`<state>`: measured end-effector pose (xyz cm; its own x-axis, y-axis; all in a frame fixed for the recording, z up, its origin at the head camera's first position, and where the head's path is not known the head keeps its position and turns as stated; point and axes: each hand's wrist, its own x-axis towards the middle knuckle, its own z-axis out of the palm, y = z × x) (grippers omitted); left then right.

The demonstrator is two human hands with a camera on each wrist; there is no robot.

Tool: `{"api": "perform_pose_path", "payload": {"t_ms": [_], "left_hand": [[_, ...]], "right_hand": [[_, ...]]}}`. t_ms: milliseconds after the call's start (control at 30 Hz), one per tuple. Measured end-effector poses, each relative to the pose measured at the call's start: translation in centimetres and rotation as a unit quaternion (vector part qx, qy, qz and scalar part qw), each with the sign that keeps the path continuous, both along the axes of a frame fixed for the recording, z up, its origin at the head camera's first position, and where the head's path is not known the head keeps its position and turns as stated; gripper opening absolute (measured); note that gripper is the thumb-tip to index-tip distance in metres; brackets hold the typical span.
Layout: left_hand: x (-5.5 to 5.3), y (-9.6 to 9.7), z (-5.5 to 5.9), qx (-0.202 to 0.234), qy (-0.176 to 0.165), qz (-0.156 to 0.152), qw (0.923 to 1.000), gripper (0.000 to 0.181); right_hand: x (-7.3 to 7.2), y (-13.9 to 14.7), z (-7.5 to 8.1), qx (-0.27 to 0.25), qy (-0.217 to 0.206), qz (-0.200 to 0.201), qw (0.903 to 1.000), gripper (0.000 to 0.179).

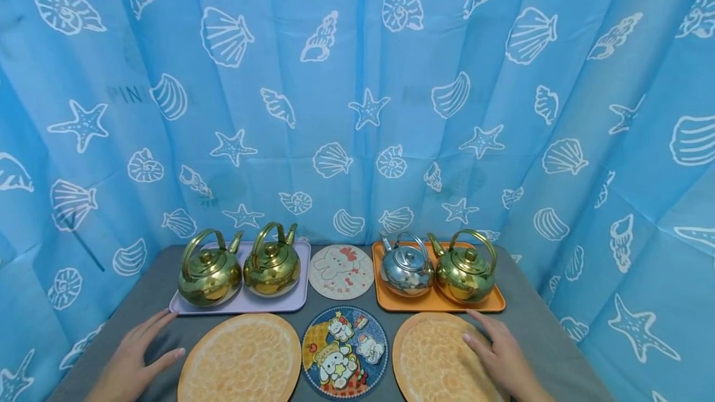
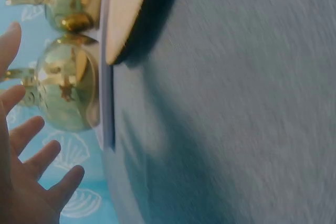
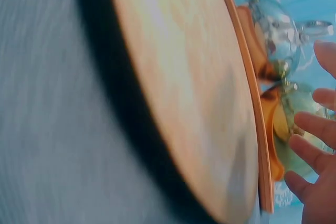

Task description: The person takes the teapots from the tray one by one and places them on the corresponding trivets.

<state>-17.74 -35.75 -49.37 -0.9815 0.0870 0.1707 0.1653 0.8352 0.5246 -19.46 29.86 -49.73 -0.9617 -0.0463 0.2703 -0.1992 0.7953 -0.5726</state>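
My left hand is above the table at the left, fingers spread and holding nothing, near the lavender tray. On that tray stand two gold teapots, the left teapot and the right teapot. My right hand hovers over the right side of a round bread-patterned mat, its fingers extended and nothing in them. Beyond it is an orange tray bearing a silver teapot and a gold teapot. The right wrist view shows the spread fingers before these teapots.
Another round bread-patterned mat lies front left. Between the two mats is a round blue cartoon mat, with a round pale rabbit mat behind it. A blue seashell curtain hangs behind the grey table.
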Motion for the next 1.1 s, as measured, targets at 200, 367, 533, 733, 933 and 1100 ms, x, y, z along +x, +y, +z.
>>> {"api": "perform_pose_path", "payload": {"t_ms": [200, 367, 533, 733, 933, 1100], "left_hand": [[-0.1, 1.6, 0.8, 0.055, 0.008, 0.004, 0.9984, 0.064], [0.1, 3.0, 1.3, 0.088, 0.000, 0.021, 0.9959, 0.059], [0.5, 4.3, 1.6, 0.108, 0.023, 0.064, 0.9918, 0.052], [0.3, 5.5, 1.8, 0.132, 0.076, 0.118, 0.9813, 0.037], [-0.3, 6.4, 2.0, 0.172, 0.093, 0.147, 0.9697, 0.032], [-0.8, 7.1, 2.1, 0.205, 0.121, 0.162, 0.9576, 0.027]], "right_hand": [[-0.2, -1.8, 0.3, -0.035, 0.001, 0.004, 0.9994, 0.047], [-0.6, -3.5, 0.6, -0.084, -0.036, 0.012, 0.9958, 0.046], [-1.3, -4.8, 0.7, -0.126, -0.051, 0.031, 0.9902, 0.045], [-1.9, -6.4, 0.6, -0.162, -0.065, 0.048, 0.9835, 0.044], [-2.4, -8.0, 0.5, -0.173, -0.065, 0.074, 0.9800, 0.041], [-2.8, -9.2, 0.5, -0.180, -0.065, 0.098, 0.9766, 0.042]]}}
